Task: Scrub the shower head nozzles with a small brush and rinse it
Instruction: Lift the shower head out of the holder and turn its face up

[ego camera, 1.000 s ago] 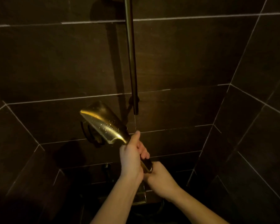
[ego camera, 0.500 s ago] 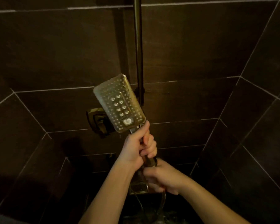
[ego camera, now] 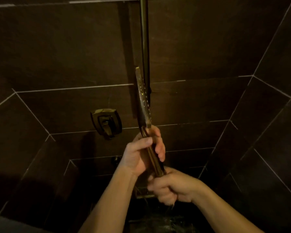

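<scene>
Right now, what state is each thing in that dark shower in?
Brass square shower head: off its holder, held upright, edge-on, nozzles facing right.
Left hand: grips the handle's upper part.
Right hand: grips the handle's lower end.
Brass wall valve: setting unclear.
Vertical rail: fixed to the wall.

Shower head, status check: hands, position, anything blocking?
Left hand grips handle top; right hand grips its base. Shower head upright, edge-on, beside the riser rail. No brush visible. Nothing blocking.
</scene>
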`<state>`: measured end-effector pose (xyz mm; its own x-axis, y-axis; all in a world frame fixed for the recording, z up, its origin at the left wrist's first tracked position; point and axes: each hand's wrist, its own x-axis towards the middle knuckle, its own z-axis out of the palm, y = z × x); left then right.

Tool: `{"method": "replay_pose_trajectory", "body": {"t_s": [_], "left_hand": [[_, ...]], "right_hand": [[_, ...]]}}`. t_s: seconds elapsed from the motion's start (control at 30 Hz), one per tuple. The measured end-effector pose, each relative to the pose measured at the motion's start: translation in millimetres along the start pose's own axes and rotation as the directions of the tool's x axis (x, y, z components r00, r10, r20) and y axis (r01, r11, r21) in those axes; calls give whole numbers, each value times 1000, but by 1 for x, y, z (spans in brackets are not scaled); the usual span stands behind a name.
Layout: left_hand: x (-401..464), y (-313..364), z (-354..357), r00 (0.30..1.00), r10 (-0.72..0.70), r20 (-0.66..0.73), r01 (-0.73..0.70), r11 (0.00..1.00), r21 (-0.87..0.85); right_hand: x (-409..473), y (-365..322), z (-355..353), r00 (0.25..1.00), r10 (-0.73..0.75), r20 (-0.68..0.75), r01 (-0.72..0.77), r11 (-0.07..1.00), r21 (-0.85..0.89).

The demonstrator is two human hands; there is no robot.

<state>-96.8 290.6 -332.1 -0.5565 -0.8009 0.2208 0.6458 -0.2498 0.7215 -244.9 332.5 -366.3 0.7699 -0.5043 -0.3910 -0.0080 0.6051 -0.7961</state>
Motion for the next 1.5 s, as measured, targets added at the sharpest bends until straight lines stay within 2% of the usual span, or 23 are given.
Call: {"method": "replay_pose_trajectory", "body": {"t_s": [0.07,0.13,0.17,0.23,0.3,0.37,0.4,0.43,0.5,0.57,0.63,0.73,0.8,0.87,0.93,1.03,1.1,1.13,1.17,1.23,1.33,1.43,1.5], "left_hand": [[5,-2,3,996,-31,86,34,999,-35],[9,-2,9,994,-66,89,75,991,-113],[11,-2,11,996,-87,24,89,990,-113],[15,-3,18,962,-67,-263,74,997,16],[18,-9,25,818,50,-574,26,992,124],[18,-16,28,685,117,-719,-41,992,122],[16,-19,29,665,126,-736,-48,991,126],[12,-21,29,670,142,-728,-51,988,146],[4,-18,32,765,161,-623,-60,982,180],[2,-6,29,900,110,-423,-70,992,109],[6,6,18,983,55,-177,-59,998,-18],[15,13,10,994,34,108,-20,991,-129],[18,12,12,991,3,134,19,986,-164],[19,11,16,999,-50,2,50,995,-91],[19,11,22,965,-42,-260,52,998,31],[22,3,28,800,128,-587,3,976,218],[24,-3,29,701,189,-687,3,963,268],[23,-5,28,687,194,-700,9,961,276],[21,-5,26,695,190,-693,14,961,278],[16,0,19,780,149,-608,12,967,253],[9,13,5,956,65,-286,-43,996,82],[13,20,0,997,80,-8,-80,992,-94],[20,20,2,993,47,106,-32,989,-142]], "right_hand": [[-1,-2,0,985,70,155,-82,994,71],[0,-6,1,978,75,197,-93,992,86],[0,-9,1,988,71,134,-81,994,74],[1,-13,2,990,-17,-139,7,997,-72],[4,-10,2,868,-268,-419,95,916,-390],[8,-4,2,750,-419,-512,66,817,-573],[9,-2,2,741,-428,-518,47,801,-596],[9,0,2,753,-426,-501,41,791,-610],[2,-5,3,816,-399,-419,96,808,-581],[-7,-14,3,911,-276,-306,152,916,-372],[-11,-21,1,990,-86,-110,76,992,-97],[-5,-21,-2,985,64,161,-68,998,20],[2,-18,-3,966,75,246,-89,995,47],[5,-18,-1,981,56,188,-75,993,94],[7,-16,2,999,-12,-48,15,998,60],[13,-12,4,890,-260,-375,151,943,-296],[19,-8,3,806,-394,-442,161,864,-477],[20,-7,3,794,-413,-447,155,848,-507],[18,-7,4,804,-405,-435,159,851,-500],[13,-12,5,863,-329,-382,163,899,-406],[3,-20,3,960,-134,-244,88,978,-191],[1,-25,2,998,65,12,-65,998,-20],[3,-27,0,978,88,188,-92,996,12]]}}
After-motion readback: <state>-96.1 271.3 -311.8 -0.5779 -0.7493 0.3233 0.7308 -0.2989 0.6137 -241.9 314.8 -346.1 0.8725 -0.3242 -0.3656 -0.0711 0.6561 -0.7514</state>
